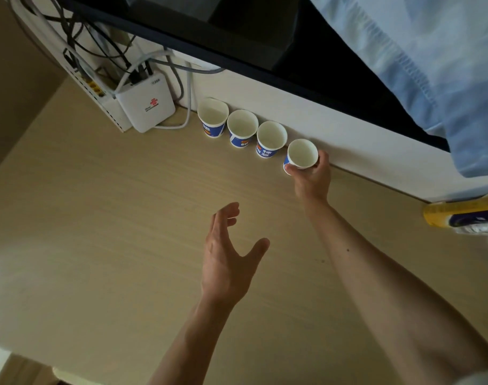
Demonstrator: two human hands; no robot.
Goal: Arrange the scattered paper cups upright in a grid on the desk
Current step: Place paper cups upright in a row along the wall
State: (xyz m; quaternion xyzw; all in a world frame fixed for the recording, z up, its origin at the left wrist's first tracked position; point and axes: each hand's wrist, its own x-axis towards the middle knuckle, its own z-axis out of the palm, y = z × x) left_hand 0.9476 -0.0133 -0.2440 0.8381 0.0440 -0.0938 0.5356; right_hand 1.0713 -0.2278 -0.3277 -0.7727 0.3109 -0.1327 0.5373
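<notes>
I am gripping the end cup (302,152) with my right hand (312,180); my left hand (226,262) is hovering spread, empty. A sideways nudge could topple the neighbouring cup (271,138).

red knot logo on white router box (147,105); lettering on paper cups (271,137) illegible

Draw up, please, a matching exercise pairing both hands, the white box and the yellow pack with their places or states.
Things:
1 right hand
2 left hand
3 white box
4 yellow pack

Places or states:
a open, holding nothing, over the desk
b at the picture's right edge
c grips the end paper cup
d left of the three free cups

Pairs: 1-c, 2-a, 3-d, 4-b.
</notes>
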